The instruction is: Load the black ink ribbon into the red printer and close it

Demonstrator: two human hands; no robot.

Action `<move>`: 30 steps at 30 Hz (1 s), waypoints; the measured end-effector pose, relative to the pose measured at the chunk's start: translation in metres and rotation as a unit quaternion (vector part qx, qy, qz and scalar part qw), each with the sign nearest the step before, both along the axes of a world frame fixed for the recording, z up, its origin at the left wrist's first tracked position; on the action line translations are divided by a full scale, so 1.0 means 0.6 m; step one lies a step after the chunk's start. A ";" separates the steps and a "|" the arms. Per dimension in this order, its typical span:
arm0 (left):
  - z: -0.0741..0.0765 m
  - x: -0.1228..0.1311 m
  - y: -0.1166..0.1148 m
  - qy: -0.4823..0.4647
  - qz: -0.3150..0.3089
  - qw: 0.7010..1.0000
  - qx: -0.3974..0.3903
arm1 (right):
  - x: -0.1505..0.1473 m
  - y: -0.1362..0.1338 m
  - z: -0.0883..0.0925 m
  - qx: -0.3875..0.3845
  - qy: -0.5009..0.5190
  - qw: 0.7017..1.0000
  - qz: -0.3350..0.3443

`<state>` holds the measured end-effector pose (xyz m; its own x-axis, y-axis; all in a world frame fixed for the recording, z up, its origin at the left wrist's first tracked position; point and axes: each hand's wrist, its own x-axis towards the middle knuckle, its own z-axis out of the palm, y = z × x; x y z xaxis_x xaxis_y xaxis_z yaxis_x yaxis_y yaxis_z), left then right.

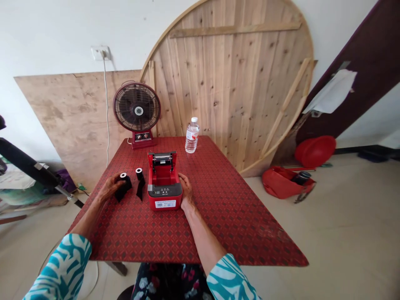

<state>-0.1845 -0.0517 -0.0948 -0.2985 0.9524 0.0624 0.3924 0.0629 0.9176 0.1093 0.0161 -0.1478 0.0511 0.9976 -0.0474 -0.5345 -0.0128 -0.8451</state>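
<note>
L fingers [116, 179]: on left hand [109, 187], curled over black roll [125, 183], holding it. The roll sits on the counter [225, 204], just left of the printer [164, 189].
R fingers [183, 179]: on right hand [186, 190], laid flat and loose along the printer's right side. Touching it, gripping nothing.
Black roll: white core faces up, dark wrap hangs loose below the hand. Risk: the wrap could unspool or crease if lifted by the outer layer only, since the grip looks to be from the top, not round the core.
Second roll [139, 178]: stands upright between the held roll and the printer, w/ a dark tail trailing toward the near edge. Risk: the L wrist or the held roll could clip it, so it tips or rolls.
Printer: lid [162, 159] is up and the bay is open. Risk: the R hand only braces one side, so a push from the left could slide the unit on the patterned cloth, and a knock could drop the lid.
Bottle [191, 135]: behind the printer and apart from it. Cap looks on, so low spill risk unless the printer shifts back.
Fan [136, 109]: at the far-left corner. Can't tell if it's running; if it is, the draft could flap the loose tail.
</note>
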 end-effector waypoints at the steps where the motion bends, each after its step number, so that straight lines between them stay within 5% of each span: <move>1: 0.002 0.000 -0.001 0.000 0.009 1.000 0.000 | 0.000 0.000 0.000 -0.001 0.004 1.000 0.000; 6: 0.046 0.014 -0.018 -0.078 -0.029 0.997 -0.004 | -0.003 0.000 0.000 -0.001 0.016 1.000 0.001; 13: 0.130 0.145 0.001 0.048 -0.218 0.975 0.022 | -0.002 -0.001 0.003 -0.014 0.020 1.000 0.003; 19: 0.124 0.214 0.060 0.280 -0.286 0.916 0.023 | -0.003 0.001 0.000 -0.002 0.024 1.000 0.011; 24: 0.116 0.241 0.088 0.417 -0.265 0.868 -0.042 | -0.005 0.000 -0.001 0.004 0.027 0.999 0.019; 30: 0.113 0.265 0.121 0.472 -0.264 0.835 -0.104 | -0.001 0.000 -0.001 -0.003 0.016 1.000 0.016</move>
<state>-0.0257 0.0209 -0.0268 0.2553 0.9551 -0.1503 0.9577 -0.2285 0.1747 0.1087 0.0158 -0.1483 0.0174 0.9984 -0.0543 -0.5613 -0.0352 -0.8269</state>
